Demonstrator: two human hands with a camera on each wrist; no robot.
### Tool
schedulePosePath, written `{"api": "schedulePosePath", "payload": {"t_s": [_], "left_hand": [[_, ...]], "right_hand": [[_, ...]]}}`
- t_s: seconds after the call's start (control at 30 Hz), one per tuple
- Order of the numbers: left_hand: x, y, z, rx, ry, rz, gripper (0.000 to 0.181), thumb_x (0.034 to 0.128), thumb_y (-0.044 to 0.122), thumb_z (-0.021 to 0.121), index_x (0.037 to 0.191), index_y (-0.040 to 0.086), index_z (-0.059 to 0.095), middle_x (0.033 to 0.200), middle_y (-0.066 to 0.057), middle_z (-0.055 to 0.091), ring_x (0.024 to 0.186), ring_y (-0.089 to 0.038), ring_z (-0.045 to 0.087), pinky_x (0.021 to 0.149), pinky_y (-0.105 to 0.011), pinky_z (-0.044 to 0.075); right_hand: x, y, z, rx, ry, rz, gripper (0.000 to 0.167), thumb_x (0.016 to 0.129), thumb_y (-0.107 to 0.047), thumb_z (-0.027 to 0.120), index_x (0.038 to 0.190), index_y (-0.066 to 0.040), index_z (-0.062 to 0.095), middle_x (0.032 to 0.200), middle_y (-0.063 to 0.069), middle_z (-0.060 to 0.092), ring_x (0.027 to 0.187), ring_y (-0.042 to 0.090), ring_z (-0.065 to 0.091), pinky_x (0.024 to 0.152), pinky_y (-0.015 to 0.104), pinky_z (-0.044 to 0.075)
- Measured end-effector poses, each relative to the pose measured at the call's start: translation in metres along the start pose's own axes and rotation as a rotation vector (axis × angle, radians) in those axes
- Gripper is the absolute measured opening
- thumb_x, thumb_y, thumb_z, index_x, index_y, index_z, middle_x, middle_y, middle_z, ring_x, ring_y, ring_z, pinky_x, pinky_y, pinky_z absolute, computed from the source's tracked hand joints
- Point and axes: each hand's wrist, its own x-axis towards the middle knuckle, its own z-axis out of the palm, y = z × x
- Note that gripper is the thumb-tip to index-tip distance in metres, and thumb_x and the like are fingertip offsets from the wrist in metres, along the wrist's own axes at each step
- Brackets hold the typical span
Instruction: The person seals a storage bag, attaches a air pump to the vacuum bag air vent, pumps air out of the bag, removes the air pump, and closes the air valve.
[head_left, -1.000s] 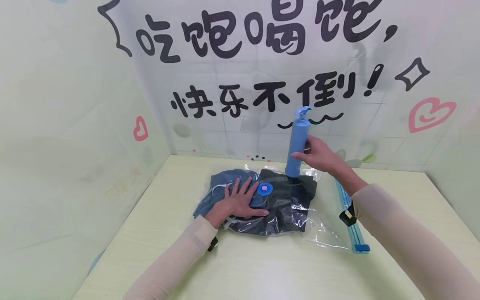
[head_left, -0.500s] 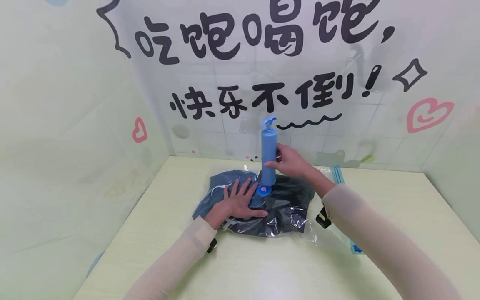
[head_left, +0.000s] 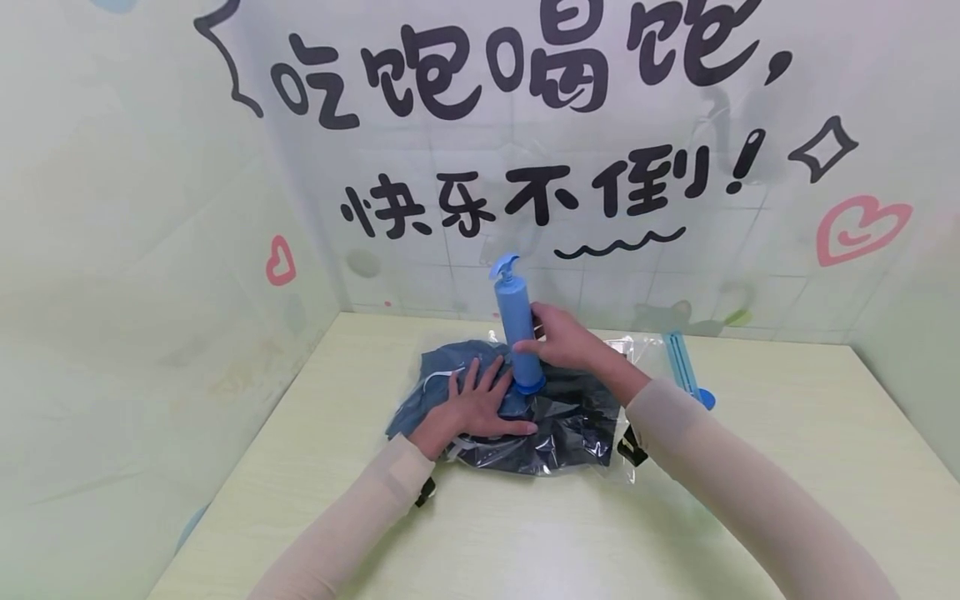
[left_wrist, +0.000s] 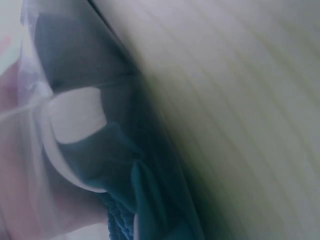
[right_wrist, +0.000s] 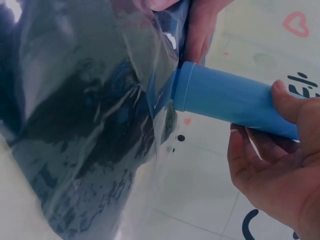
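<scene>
A clear vacuum storage bag (head_left: 555, 442) with dark and blue folded clothes (head_left: 457, 358) inside lies on the table. My left hand (head_left: 480, 408) rests on it with fingers spread straight, just left of the round blue valve (head_left: 531, 388). My right hand (head_left: 566, 337) grips a blue hand pump (head_left: 514, 321) by its barrel. The pump stands nearly upright, leaning slightly left, its lower end on the valve and its handle at the top. In the right wrist view, thumb and fingers wrap the pump barrel (right_wrist: 230, 97), whose end meets the bag (right_wrist: 90, 110).
The table (head_left: 480, 542) is pale wood. At the bag's right end runs a light-blue zip strip (head_left: 681, 362), with a blue slider (head_left: 706, 398) partly behind the right sleeve. A printed wall covering (head_left: 465, 275) stands behind the table.
My right hand has carried the pump left and down from the bag's back right onto the valve, which the pump now covers. My left hand has stayed in place.
</scene>
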Motion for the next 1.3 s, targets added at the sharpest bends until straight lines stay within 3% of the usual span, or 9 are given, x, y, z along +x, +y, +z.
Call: {"api": "schedulePosePath", "payload": {"t_s": [0.4,0.53,0.83,1.07,1.3], "left_hand": [[-0.004,0.004,-0.001,0.032,0.014,-0.013,0.107,0.0863,0.082,0.051,0.166,0.023,0.01,0.17,-0.002,-0.003,0.152,-0.038,-0.009,0.115,-0.064,0.0],[-0.001,0.001,0.001,0.005,-0.001,-0.017,0.108,0.0855,0.082,0.052,0.166,0.025,0.007,0.17,0.0,-0.008,0.151,-0.037,-0.015,0.113,-0.065,-0.006],[-0.003,0.002,0.0,0.003,0.005,0.009,0.106,0.0867,0.081,0.052,0.166,0.023,0.011,0.17,-0.001,-0.008,0.15,-0.037,-0.016,0.113,-0.066,-0.005],[-0.008,0.007,-0.004,0.026,0.021,0.001,0.105,0.0872,0.08,0.052,0.166,0.024,0.012,0.17,0.0,-0.006,0.151,-0.037,-0.013,0.114,-0.066,-0.002],[-0.008,0.007,-0.004,0.031,0.029,0.0,0.106,0.0866,0.081,0.052,0.166,0.024,0.01,0.17,-0.001,-0.005,0.151,-0.038,-0.012,0.113,-0.067,-0.001]], "right_hand": [[-0.004,0.01,0.007,-0.021,0.021,0.017,0.058,0.099,-0.022,0.071,0.14,0.007,0.042,0.126,0.024,0.059,0.11,0.036,0.063,0.091,0.05,0.052],[-0.003,0.01,0.009,-0.043,0.035,0.015,0.057,0.098,-0.023,0.072,0.138,0.006,0.043,0.124,0.024,0.06,0.108,0.035,0.064,0.09,0.049,0.052],[-0.004,0.01,0.02,-0.067,0.124,-0.019,0.063,0.093,-0.031,0.078,0.132,0.004,0.043,0.119,0.021,0.058,0.104,0.034,0.061,0.088,0.05,0.051],[-0.003,0.008,0.031,-0.136,0.218,0.058,0.066,0.089,-0.039,0.08,0.13,0.001,0.047,0.117,0.018,0.06,0.099,0.032,0.063,0.083,0.049,0.053],[-0.006,0.009,0.04,-0.198,0.288,0.153,0.076,0.09,-0.048,0.076,0.138,0.004,0.048,0.121,0.021,0.058,0.102,0.033,0.062,0.085,0.051,0.054]]}}
